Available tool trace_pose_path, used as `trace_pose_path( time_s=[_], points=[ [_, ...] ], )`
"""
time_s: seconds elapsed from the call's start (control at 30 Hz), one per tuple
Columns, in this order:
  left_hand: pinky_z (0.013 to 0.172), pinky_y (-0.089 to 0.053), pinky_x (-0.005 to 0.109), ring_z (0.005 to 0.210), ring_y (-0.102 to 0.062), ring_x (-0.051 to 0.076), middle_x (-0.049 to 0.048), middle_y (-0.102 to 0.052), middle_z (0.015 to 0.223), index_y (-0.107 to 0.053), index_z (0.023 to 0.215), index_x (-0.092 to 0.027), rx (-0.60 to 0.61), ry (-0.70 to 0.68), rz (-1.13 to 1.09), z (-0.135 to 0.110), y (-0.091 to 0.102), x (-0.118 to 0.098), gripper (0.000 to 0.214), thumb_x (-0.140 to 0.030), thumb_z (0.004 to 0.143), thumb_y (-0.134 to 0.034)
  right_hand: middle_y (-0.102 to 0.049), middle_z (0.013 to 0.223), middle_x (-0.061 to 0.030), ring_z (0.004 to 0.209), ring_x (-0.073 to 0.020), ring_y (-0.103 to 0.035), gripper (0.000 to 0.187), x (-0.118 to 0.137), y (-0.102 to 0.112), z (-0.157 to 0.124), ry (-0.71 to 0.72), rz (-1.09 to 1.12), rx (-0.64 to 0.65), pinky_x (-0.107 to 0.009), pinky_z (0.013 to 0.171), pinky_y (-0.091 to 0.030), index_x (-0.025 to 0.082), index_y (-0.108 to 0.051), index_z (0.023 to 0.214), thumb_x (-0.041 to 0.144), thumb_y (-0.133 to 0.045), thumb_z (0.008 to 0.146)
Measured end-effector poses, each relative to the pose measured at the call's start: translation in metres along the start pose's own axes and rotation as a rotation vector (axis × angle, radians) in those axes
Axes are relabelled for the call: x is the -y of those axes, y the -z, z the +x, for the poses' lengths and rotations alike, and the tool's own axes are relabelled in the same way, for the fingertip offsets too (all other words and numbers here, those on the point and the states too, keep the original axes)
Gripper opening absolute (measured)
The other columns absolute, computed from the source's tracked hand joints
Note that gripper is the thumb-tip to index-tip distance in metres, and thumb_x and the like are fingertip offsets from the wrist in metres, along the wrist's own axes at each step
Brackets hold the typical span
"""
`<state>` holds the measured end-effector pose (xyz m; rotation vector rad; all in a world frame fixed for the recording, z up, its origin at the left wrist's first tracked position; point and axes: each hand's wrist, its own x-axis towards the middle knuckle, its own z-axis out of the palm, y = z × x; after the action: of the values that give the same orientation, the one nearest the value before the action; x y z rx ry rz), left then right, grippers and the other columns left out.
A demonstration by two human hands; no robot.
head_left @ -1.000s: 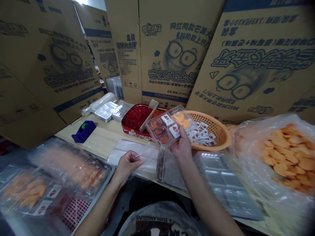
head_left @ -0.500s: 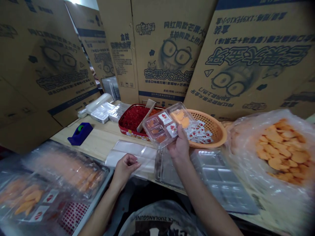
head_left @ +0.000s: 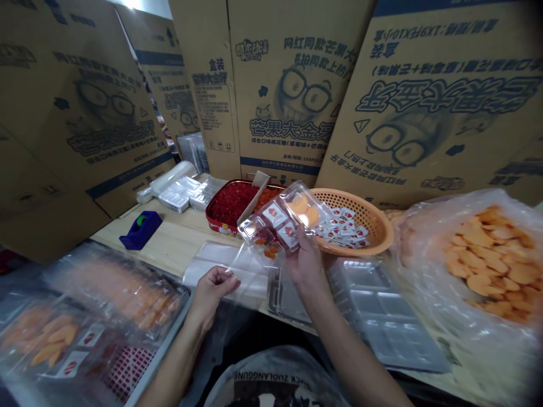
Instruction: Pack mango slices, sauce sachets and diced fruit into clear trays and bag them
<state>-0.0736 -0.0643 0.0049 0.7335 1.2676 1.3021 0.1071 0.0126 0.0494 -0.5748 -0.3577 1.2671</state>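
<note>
My right hand [head_left: 306, 257] grips a clear plastic tray [head_left: 275, 223], tilted above the table. In its compartments lie orange slices, two white sachets with red prints, and small red and orange pieces. My left hand [head_left: 213, 291] is closed, thumb against fingers, on the edge of a clear plastic bag [head_left: 244, 277]. The bag stretches up from those fingertips toward the tray's lower left corner; whether the corner is inside it I cannot tell. Below, a stack of flat clear bags [head_left: 203, 263] lies on the table.
Behind the tray stand a red tin [head_left: 224, 229] of red and orange pieces and an orange basket [head_left: 377, 226] of sachets. Empty trays [head_left: 392, 316] lie right, beside a bag of orange slices [head_left: 487, 254]. Left are a blue tape dispenser [head_left: 138, 240] and a crate [head_left: 169, 333] of filled packs.
The tray has tipped and come slightly down and left in my right hand. Clear film now shows stretched between my left fingertips and the tray.
</note>
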Motion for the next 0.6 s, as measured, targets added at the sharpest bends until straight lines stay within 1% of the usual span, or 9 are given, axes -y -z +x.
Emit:
trace_pose_path(
  time_s=[0.07, 0.17, 0.27, 0.4, 0.5, 0.6],
  points=[
    [0.069, -0.050, 0.025, 0.059, -0.058, 0.008, -0.0051, -0.057, 0.059, -0.056, 0.068, -0.014, -0.018, 0.022, -0.056, 0.000, 0.001, -0.001, 0.035, -0.029, 0.050, -0.081, -0.068, 0.084, 0.0036, 0.072, -0.0106, -0.063, 0.027, 0.000, 0.006, 0.002, -0.029, -0.015, -0.009, -0.024, 0.066, -0.053, 0.021, -0.061, 0.089, 0.024, -0.072, 0.065],
    [0.068, -0.052, 0.024, 0.059, -0.060, 0.009, -0.0048, -0.058, 0.059, -0.056, 0.069, -0.013, -0.037, 0.023, -0.092, -0.001, 0.001, -0.001, 0.035, -0.028, 0.050, -0.081, -0.068, 0.083, 0.0051, 0.071, -0.0097, -0.063, 0.024, 0.000, 0.013, 0.003, -0.063, -0.027, 0.003, -0.022, 0.066, -0.053, 0.022, -0.062, 0.085, 0.022, -0.072, 0.063],
    [0.068, -0.052, 0.024, 0.059, -0.062, 0.010, -0.0038, -0.060, 0.059, -0.057, 0.070, -0.013, -0.044, 0.024, -0.104, -0.002, 0.002, -0.001, 0.034, -0.028, 0.051, -0.081, -0.068, 0.084, 0.0046, 0.073, -0.0105, -0.064, 0.023, 0.001, 0.017, 0.004, -0.077, -0.043, 0.038, -0.024, 0.068, -0.054, 0.023, -0.063, 0.085, 0.019, -0.071, 0.064],
    [0.067, -0.052, 0.024, 0.060, -0.063, 0.011, -0.0028, -0.061, 0.060, -0.057, 0.070, -0.013, -0.068, 0.015, -0.096, -0.003, 0.007, -0.003, 0.034, -0.028, 0.050, -0.081, -0.068, 0.079, 0.0054, 0.076, -0.0122, -0.064, 0.021, 0.004, 0.021, 0.006, -0.078, -0.066, 0.076, -0.027, 0.071, -0.054, 0.023, -0.063, 0.082, 0.019, -0.071, 0.063],
    [0.066, -0.051, 0.023, 0.059, -0.063, 0.011, -0.0029, -0.061, 0.060, -0.057, 0.070, -0.013, -0.072, -0.005, -0.079, -0.002, 0.010, -0.005, 0.033, -0.028, 0.051, -0.081, -0.069, 0.084, 0.0051, 0.080, -0.0122, -0.064, 0.027, 0.004, 0.022, 0.006, -0.097, -0.084, 0.117, -0.028, 0.076, -0.053, 0.024, -0.063, 0.087, 0.018, -0.072, 0.062],
    [0.066, -0.050, 0.023, 0.059, -0.061, 0.011, -0.0030, -0.060, 0.060, -0.058, 0.068, -0.014, -0.046, -0.014, -0.044, -0.003, 0.010, -0.007, 0.032, -0.030, 0.052, -0.080, -0.069, 0.091, 0.0044, 0.081, -0.0117, -0.064, 0.034, 0.001, 0.020, 0.004, -0.122, -0.109, 0.150, -0.027, 0.077, -0.052, 0.024, -0.063, 0.093, 0.017, -0.072, 0.061]
  ],
)
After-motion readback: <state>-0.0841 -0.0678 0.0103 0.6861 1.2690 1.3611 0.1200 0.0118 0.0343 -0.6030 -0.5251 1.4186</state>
